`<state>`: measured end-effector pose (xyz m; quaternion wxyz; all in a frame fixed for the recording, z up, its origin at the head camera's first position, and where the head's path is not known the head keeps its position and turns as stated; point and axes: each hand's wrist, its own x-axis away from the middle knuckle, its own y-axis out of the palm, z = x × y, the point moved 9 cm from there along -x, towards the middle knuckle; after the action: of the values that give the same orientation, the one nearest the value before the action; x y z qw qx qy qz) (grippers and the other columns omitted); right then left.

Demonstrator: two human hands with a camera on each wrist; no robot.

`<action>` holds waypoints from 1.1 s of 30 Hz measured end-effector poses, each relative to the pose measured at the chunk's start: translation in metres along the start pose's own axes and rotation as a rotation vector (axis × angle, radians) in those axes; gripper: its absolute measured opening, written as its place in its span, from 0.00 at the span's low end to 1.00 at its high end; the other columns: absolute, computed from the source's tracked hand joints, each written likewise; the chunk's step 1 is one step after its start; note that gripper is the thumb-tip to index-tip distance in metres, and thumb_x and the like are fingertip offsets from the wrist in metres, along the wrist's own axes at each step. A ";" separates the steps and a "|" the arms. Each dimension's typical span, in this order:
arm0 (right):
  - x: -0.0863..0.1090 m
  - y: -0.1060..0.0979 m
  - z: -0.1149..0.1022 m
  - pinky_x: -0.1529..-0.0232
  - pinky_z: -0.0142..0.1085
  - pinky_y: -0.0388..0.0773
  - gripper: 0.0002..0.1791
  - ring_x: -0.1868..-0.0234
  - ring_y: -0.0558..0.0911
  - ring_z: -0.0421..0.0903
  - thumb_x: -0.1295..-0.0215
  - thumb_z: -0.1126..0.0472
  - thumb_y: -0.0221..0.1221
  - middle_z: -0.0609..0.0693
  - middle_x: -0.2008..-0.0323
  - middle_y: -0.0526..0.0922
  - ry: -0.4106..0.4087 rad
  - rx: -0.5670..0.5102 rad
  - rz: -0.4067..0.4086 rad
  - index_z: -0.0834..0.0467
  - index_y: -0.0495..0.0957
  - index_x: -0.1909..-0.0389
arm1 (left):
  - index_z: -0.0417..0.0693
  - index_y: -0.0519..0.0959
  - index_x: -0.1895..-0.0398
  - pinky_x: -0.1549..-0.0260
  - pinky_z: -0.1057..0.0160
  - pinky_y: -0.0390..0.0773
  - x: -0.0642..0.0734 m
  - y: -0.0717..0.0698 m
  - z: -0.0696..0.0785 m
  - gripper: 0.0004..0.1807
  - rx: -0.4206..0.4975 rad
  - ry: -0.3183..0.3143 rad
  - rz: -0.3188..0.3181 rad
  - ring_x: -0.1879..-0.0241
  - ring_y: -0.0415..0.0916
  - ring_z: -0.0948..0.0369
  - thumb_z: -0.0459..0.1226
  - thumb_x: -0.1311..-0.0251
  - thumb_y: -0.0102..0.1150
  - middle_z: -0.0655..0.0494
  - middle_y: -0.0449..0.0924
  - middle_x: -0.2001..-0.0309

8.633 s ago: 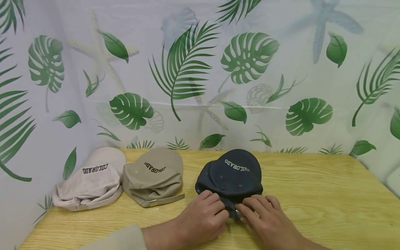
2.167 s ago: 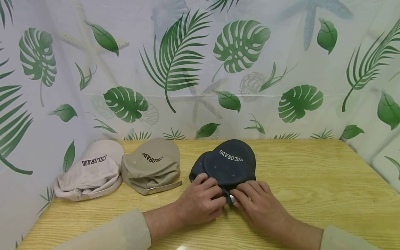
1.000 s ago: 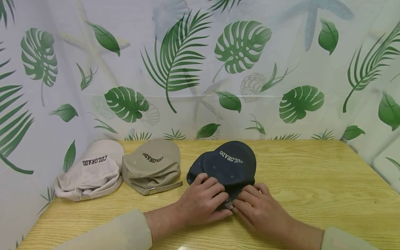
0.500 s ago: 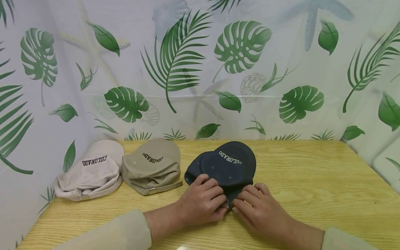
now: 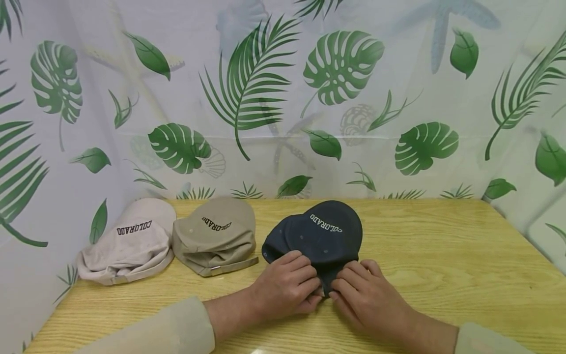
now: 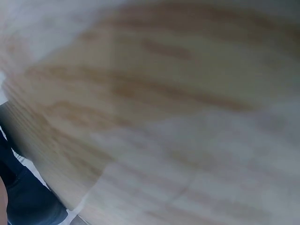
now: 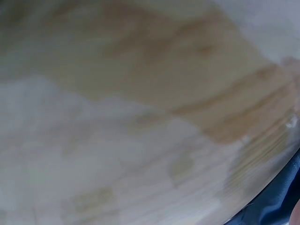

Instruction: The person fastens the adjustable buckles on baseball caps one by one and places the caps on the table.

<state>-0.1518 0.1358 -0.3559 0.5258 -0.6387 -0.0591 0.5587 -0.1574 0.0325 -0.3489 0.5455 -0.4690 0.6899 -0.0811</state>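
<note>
A navy baseball cap (image 5: pixel 327 236) with COLORADO stitched in white lies on the table, its brim toward the back wall and its rear edge toward me. My left hand (image 5: pixel 287 285) pinches the back strap from the left, fingers curled. From the right, my right hand (image 5: pixel 369 295) pinches the same strap close by. Between the fingertips a sliver of the metal buckle shows; the rest of it is hidden. In the left wrist view the navy cap (image 6: pixel 30 199) fills the lower left corner. The right wrist view has blue fabric of the cap (image 7: pixel 276 201) at lower right.
A khaki cap (image 5: pixel 218 241) with its strap end sticking out lies to the left. Beside it, touching or nearly so, is a pale pinkish cap (image 5: pixel 128 250). The wooden table (image 5: pixel 442 265) meets a leaf-print cloth (image 5: pixel 265 167) at the back and left.
The silver buckle, plainly visible between the hands a second or more ago, is now mostly covered by my left fingers. The navy cap's left side has shifted slightly left. Both other caps lie as before.
</note>
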 end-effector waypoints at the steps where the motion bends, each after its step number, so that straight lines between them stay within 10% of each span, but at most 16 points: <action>1: 0.000 0.001 0.000 0.57 0.41 0.64 0.20 0.60 0.74 0.44 0.21 0.49 0.41 0.42 0.67 0.77 0.004 0.002 -0.010 0.51 0.80 0.65 | 0.54 0.83 0.74 0.57 0.64 0.74 0.000 0.000 0.000 0.05 0.006 0.000 0.001 0.67 0.74 0.63 0.44 0.45 0.64 0.63 0.80 0.71; 33: -0.001 -0.001 0.002 0.56 0.40 0.61 0.21 0.64 0.70 0.44 0.21 0.50 0.39 0.42 0.70 0.74 0.029 0.006 -0.036 0.50 0.77 0.68 | 0.52 0.83 0.73 0.54 0.64 0.76 0.000 -0.001 0.000 0.07 0.017 0.006 0.020 0.65 0.74 0.62 0.43 0.42 0.60 0.61 0.78 0.70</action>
<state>-0.1534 0.1372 -0.3545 0.5385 -0.6440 -0.0616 0.5400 -0.1571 0.0322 -0.3485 0.5480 -0.4575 0.6954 -0.0829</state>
